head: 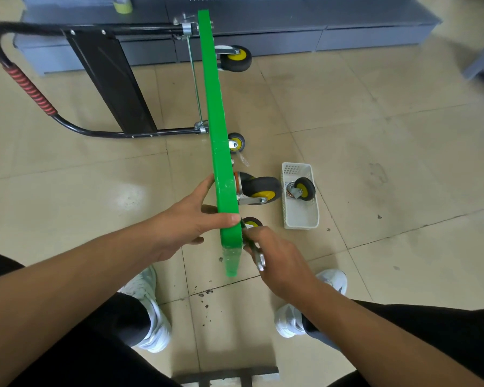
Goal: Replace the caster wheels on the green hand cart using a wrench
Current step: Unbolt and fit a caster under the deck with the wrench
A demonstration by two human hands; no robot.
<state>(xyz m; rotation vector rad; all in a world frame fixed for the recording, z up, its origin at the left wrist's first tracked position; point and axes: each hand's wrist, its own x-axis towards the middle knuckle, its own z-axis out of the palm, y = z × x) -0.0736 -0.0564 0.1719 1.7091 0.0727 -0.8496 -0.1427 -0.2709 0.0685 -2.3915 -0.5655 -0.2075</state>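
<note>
Nearest, the right hand [280, 265] grips the wrench [260, 261] at the near caster [252, 222], while the left hand [185, 219] clamps the cart [215, 107], stood on edge mid-floor for access; a spare caster [304, 188] waits in the basket [301, 217], right.

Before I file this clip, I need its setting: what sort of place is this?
Likely a shop or storeroom, not a fitted workshop: beige tiled floor, low grey metal shelving at the back, and the green hand cart stood on its edge on the floor.
</note>
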